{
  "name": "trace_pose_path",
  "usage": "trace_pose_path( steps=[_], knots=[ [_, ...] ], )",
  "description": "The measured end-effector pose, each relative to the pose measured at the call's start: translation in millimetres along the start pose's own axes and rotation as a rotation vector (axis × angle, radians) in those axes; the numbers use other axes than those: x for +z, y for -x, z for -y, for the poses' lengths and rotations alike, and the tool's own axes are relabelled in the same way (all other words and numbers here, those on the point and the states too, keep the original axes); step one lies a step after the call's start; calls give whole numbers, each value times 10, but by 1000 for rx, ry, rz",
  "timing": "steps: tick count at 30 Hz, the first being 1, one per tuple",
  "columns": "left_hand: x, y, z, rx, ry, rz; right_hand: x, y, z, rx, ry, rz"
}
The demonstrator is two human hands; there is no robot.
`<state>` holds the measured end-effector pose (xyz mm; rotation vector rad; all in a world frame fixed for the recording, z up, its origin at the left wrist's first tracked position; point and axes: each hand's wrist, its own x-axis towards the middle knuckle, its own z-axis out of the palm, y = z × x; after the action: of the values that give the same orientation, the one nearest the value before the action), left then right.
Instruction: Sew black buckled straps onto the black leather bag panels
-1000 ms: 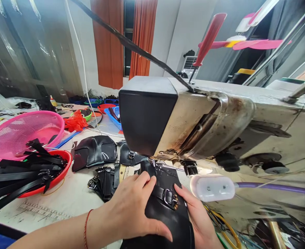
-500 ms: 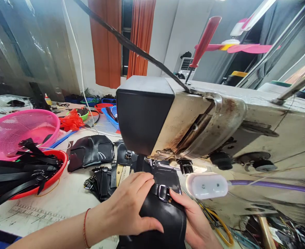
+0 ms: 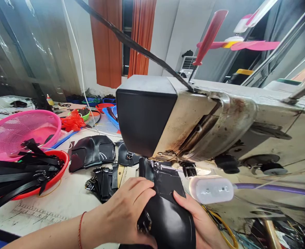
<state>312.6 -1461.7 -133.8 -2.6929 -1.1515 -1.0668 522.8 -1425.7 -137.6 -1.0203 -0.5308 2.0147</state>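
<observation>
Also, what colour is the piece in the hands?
The piece is black, with a glossy sheen; best seen in the head view now.

The pale table (image 3: 73,193) carries a ruler scale (image 3: 38,211) at its near left. A pink basket (image 3: 42,119) stands at the left, a red bowl (image 3: 65,166) just in front. Right of the bowl lie a black stack (image 3: 93,152) and, nearer, a strap bundle (image 3: 102,181); a red bag (image 3: 73,120) sits farther back.

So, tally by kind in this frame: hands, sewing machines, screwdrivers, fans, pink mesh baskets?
Hands: 2 (left hand, right hand)
Sewing machine: 1
Screwdriver: 1
Fan: 1
Pink mesh basket: 1
Total: 6
</observation>
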Motion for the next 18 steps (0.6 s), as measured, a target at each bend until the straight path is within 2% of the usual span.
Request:
trace_pose_path(
  steps=[5,14,18],
  knots=[
    [-4,22,-4,20,-69,84,0,-37,4,6,3,-48],
    [-38,-132,122,33,-128,120,184,-90,137,-17,19,-63],
    [-34,-171,167,40,-134,125,142,-130,154,-45,-18,45]
  ],
)
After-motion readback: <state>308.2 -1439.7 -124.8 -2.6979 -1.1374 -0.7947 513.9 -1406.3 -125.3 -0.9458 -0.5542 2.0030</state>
